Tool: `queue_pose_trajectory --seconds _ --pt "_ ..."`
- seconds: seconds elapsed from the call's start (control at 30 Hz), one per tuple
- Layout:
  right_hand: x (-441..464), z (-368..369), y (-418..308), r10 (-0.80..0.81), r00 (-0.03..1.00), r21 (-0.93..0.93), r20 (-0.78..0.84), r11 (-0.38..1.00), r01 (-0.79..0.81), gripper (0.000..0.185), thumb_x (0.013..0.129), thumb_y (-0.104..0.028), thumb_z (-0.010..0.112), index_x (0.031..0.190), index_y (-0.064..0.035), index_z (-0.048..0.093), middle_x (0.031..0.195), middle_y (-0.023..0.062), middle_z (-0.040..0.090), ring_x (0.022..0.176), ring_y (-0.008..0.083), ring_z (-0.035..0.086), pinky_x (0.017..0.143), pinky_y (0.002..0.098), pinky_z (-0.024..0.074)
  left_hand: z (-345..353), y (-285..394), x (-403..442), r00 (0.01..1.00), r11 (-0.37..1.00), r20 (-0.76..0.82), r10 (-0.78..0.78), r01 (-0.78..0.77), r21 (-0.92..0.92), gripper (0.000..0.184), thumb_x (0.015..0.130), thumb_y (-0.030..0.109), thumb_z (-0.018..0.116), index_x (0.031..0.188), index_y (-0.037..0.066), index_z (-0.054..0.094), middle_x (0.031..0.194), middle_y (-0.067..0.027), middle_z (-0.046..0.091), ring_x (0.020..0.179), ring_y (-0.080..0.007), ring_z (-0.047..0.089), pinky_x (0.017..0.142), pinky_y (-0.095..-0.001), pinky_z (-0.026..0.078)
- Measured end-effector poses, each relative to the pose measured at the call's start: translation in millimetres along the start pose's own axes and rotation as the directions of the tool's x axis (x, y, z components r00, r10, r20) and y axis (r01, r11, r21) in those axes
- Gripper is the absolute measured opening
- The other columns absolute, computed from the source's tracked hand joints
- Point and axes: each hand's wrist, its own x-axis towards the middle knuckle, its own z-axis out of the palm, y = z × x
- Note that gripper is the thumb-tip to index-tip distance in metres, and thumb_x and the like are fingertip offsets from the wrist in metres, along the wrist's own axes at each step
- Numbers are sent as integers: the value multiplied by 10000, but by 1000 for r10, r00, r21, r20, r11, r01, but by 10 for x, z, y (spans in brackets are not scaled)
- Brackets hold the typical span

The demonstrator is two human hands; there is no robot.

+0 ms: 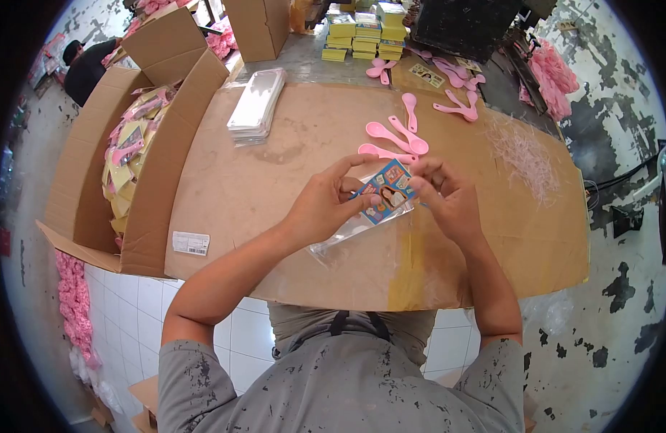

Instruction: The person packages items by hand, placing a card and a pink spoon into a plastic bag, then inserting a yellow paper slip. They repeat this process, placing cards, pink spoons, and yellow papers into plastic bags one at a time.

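Note:
A small printed card (385, 186), mostly blue with colourful pictures, is held up over the cardboard-covered table. My left hand (324, 203) pinches its left side between thumb and fingers. A clear plastic bag (341, 237) lies under and around the card, partly hidden by that hand; how far the card sits inside it I cannot tell. With fingertips together, my right hand (452, 206) grips the card's upper right edge. Just beyond both hands several pink plastic spoons (380, 132) rest on the cardboard, one almost touching my left fingers.
An open carton (178, 123) of packed pink spoons stands at left. Flat clear bags (256, 102) are stacked near it. Card stacks (354, 37) and more pink spoons (459, 108) lie farther back. Pinkish plastic strips (524, 155) cover the right side. Another person (89, 66) is at far left.

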Motion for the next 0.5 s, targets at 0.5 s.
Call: queue_pose_trajectory --seconds 0.5 --pt "594 -29 232 -389 874 -897 293 205 392 304 917 -122 714 1218 -89 731 1325 136 660 1298 356 555 1096 473 417 -227 -24 41 999 991 -17 -40 37 -130 405 1024 108 686 1381 -39 562 1039 -110 773 910 -71 691 760 -247 561"
